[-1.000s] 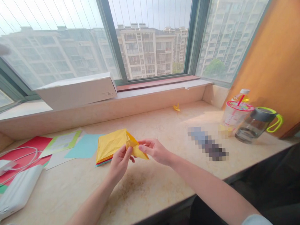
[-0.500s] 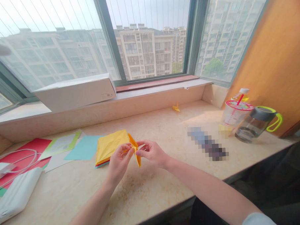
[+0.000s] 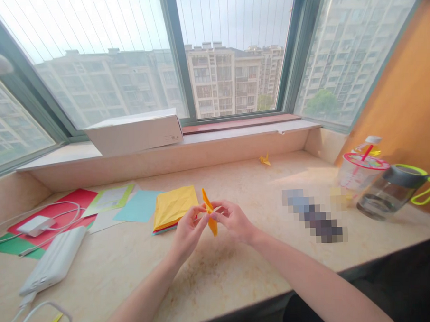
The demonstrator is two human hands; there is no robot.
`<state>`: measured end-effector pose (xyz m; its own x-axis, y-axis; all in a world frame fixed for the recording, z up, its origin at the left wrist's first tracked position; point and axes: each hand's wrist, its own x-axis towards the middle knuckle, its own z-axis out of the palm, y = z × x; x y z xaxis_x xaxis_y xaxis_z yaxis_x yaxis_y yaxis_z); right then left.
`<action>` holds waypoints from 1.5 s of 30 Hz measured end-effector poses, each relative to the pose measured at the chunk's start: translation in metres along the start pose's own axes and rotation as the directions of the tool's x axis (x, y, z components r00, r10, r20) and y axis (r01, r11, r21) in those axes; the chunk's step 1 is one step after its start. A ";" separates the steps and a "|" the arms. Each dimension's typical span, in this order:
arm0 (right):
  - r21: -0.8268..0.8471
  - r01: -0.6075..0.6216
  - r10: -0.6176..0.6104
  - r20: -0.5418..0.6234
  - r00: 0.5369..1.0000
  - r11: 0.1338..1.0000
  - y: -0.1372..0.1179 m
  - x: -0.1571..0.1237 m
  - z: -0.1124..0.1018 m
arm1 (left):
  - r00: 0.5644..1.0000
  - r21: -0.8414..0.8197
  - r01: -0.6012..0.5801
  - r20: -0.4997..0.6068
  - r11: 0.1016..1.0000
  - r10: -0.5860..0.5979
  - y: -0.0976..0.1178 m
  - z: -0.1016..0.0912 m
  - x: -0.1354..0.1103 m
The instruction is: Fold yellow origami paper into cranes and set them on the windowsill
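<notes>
Both my hands meet above the middle of the marble counter. Between them is a small folded orange paper piece, held on edge. My left hand pinches its left side with thumb and fingertips. My right hand pinches its right side, fingers curled in. Just behind my left hand lies a stack of coloured paper sheets with a yellow sheet on top.
A white power bank with cables, a white charger and red, green and blue sheets lie at left. A white box sits on the sill. A tiny yellow folded figure, a lidded cup and a green-handled bottle stand right.
The folded paper was turned from lying flat and pointing right to standing on edge between my fingertips. My view shifted, so everything now sits further right in the picture.
</notes>
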<state>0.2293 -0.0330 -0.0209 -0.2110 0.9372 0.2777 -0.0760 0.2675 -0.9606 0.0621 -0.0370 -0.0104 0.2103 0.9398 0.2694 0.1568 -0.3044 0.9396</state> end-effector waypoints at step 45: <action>-0.350 0.218 -0.231 0.005 0.973 0.911 0.018 -0.007 0.009 | 0.979 0.319 -0.178 -0.040 0.931 0.201 -0.010 0.004 -0.006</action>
<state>0.2207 -0.0369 -0.0396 -0.1929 0.8490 0.4919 0.2262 0.5263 -0.8197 0.0635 -0.0399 -0.0219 0.1990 0.8650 0.4606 0.4163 -0.5001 0.7593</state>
